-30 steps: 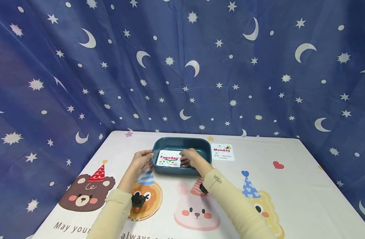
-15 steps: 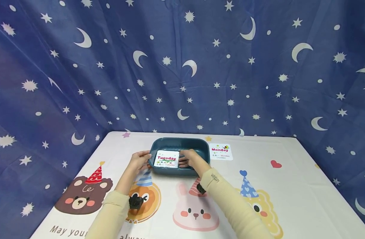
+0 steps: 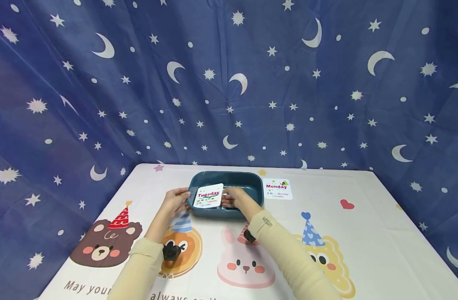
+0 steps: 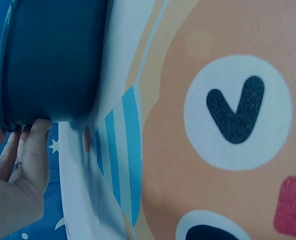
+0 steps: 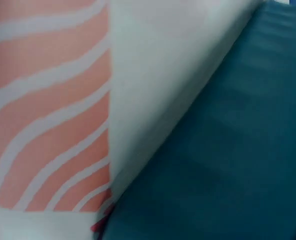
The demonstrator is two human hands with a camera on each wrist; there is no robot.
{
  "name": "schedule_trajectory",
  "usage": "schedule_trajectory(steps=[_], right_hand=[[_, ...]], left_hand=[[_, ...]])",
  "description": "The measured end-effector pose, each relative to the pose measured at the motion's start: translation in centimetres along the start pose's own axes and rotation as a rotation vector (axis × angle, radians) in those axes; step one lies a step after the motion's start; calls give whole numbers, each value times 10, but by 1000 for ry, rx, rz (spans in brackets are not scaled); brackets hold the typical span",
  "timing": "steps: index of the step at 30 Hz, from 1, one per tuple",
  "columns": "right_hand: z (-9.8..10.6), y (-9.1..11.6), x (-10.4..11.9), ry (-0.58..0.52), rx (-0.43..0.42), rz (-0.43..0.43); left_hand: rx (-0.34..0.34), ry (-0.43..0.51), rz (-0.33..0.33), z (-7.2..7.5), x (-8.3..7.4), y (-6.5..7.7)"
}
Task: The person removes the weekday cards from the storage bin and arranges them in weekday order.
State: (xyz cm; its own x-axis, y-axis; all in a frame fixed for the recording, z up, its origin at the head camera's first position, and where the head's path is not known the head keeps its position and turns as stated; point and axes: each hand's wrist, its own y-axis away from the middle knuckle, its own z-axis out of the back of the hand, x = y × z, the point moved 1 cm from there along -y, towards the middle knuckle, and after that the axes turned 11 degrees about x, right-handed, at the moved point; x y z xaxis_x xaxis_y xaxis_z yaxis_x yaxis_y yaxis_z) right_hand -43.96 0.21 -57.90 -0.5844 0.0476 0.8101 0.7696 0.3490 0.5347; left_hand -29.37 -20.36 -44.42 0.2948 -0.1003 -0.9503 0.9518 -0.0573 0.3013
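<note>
My left hand point(image 3: 176, 199) grips the left end of a dark teal plastic bin point(image 3: 229, 213). In the left wrist view, the thumb is at the bin's rim and the fingers point(image 4: 38, 145) press against its end wall. Inside the bin's outline, my right hand point(image 3: 239, 197) pinches the right edge of a white card point(image 3: 209, 196) printed "Tuesday". The card is tilted, its right side higher. Below it, more of the bin's contents are mostly hidden by the card and hand. The right wrist view is filled by the bin's outer wall point(image 5: 213, 145), with that hand out of sight.
A white "Monday" card point(image 3: 277, 189) lies face up just right of the bin. The tablecloth point(image 3: 386, 241) is white with cartoon animals, and a blue star-and-moon curtain point(image 3: 214, 96) hangs behind and to the left.
The "Tuesday" card has risen and tilted, its right edge coming up with my right hand. My left hand stays at the bin's left end. The view shifted slightly.
</note>
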Motion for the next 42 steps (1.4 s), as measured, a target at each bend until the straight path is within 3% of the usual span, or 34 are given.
schedule_trajectory(steps=[7, 11, 22, 30, 33, 37, 42], right_hand=[[-56, 121, 36, 239, -86, 72], [-67, 142, 42, 277, -116, 99], [-64, 151, 43, 305, -190, 153], [-58, 150, 43, 428, -276, 152], [-54, 135, 39, 432, -252, 138], [-46, 118, 32, 404, -130, 157], [-54, 143, 41, 404, -91, 131]], left_hand=[[-9, -4, 8, -1, 0, 2], [-8, -6, 9, 0, -1, 4], [-12, 2, -3, -1, -1, 3], [-14, -13, -4, -3, -1, 2], [-16, -13, -1, -1, 0, 3], [-13, -7, 9, -1, 0, 3], [-19, -1, 12, -1, -2, 2]])
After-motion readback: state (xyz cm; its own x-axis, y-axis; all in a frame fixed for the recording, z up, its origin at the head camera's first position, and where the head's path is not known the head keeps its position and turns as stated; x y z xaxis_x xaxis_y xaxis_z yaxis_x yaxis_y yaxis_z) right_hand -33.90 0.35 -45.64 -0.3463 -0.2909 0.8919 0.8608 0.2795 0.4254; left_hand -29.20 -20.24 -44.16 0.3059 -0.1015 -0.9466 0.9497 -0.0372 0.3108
